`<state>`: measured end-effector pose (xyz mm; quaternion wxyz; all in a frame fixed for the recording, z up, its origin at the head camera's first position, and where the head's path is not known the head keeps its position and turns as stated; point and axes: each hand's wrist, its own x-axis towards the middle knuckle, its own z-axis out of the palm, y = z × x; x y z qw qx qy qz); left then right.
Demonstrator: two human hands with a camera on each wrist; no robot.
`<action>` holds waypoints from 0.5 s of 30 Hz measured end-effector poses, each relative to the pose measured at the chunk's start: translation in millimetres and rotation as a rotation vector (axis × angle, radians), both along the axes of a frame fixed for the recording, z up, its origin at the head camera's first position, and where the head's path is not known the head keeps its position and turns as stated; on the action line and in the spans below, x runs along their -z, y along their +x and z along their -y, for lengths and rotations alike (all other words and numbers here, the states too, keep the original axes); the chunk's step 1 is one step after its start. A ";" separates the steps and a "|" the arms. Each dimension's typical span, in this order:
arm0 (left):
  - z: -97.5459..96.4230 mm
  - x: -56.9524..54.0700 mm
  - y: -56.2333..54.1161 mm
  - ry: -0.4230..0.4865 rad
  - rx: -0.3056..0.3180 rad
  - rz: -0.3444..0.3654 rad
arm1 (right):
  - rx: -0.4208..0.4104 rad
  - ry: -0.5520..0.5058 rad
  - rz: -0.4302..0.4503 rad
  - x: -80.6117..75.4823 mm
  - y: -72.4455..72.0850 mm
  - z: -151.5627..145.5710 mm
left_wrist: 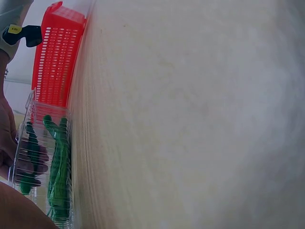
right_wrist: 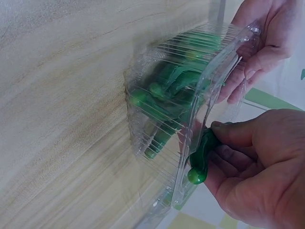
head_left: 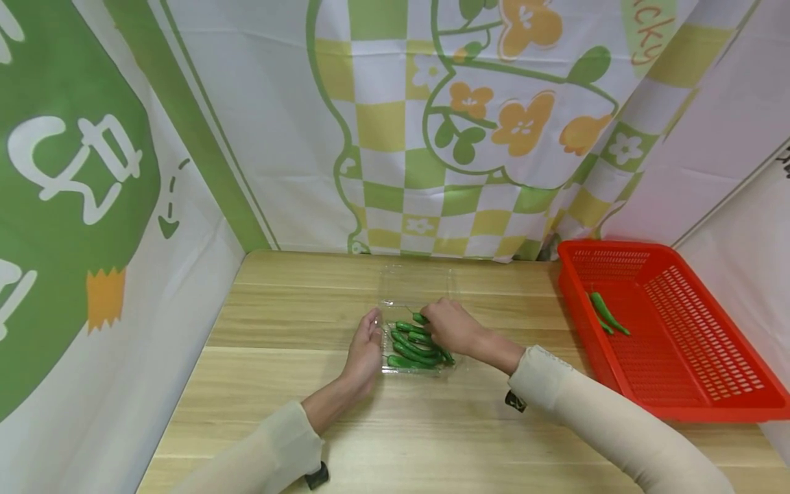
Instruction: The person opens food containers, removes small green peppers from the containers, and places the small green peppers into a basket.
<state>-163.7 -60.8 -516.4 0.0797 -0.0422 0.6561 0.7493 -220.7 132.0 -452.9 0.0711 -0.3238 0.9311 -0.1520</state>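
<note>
A clear plastic clamshell box [head_left: 390,370] sits on the table with its lid [head_left: 417,283] folded back, away from me. Several green chili peppers [head_left: 415,348] lie side by side in it. My left hand [head_left: 363,355] holds the box by its left side, the thumb and fingers at the rim in the right wrist view. Over the box's far right part, my right hand [head_left: 455,329] pinches one green chili pepper [right_wrist: 205,155] between thumb and fingers. That pepper is partly covered by the fingers in the head view.
On the right of the wooden table [head_left: 259,384] stands a red plastic basket [head_left: 666,408] with slotted walls. Green chili peppers [head_left: 607,314] lie at its left side. A patterned curtain [head_left: 382,158] hangs behind the table's back edge.
</note>
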 end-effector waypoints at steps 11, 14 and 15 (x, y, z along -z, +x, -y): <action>-0.2 -0.5 0.3 0.010 0.005 -0.009 | 0.015 -0.047 -0.005 -7.1 -0.4 -3.2; -0.4 0.6 -0.3 0.005 0.003 -0.009 | 0.012 -0.043 -0.022 -9.8 -0.8 -4.4; -0.3 0.6 -0.3 0.002 0.001 -0.007 | 0.013 -0.041 -0.025 -10.6 -1.2 -4.9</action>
